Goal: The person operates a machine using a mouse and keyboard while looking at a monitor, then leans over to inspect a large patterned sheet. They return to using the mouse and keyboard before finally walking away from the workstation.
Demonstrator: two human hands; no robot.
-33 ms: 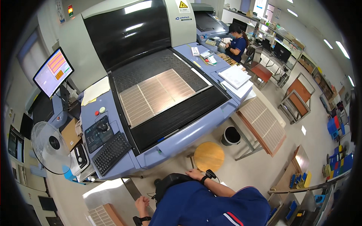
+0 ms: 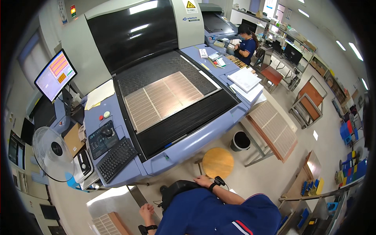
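My left hand (image 2: 147, 211) hangs low beside my body, its fingers loosely curled together. I see nothing in it. Beneath it are a metal-topped surface and a stack of patterned panels (image 2: 105, 226). In front of my waist, my right hand (image 2: 203, 181) is held with its fingers stretched out, close to the black pack (image 2: 181, 192) I wear. It holds nothing visible. Farther ahead, apart from both hands, a copper-coloured panel with a grid pattern (image 2: 166, 98) lies flat on the dark bed of a large machine (image 2: 188, 135).
A keyboard (image 2: 116, 159), a mouse (image 2: 105, 132) and a lit monitor (image 2: 56, 74) stand at left, near a fan (image 2: 53, 152). A round wooden stool (image 2: 218, 162), a bin (image 2: 240, 141) and more stacked panels (image 2: 272, 129) are at right. A co-worker (image 2: 246, 47) sits beyond.
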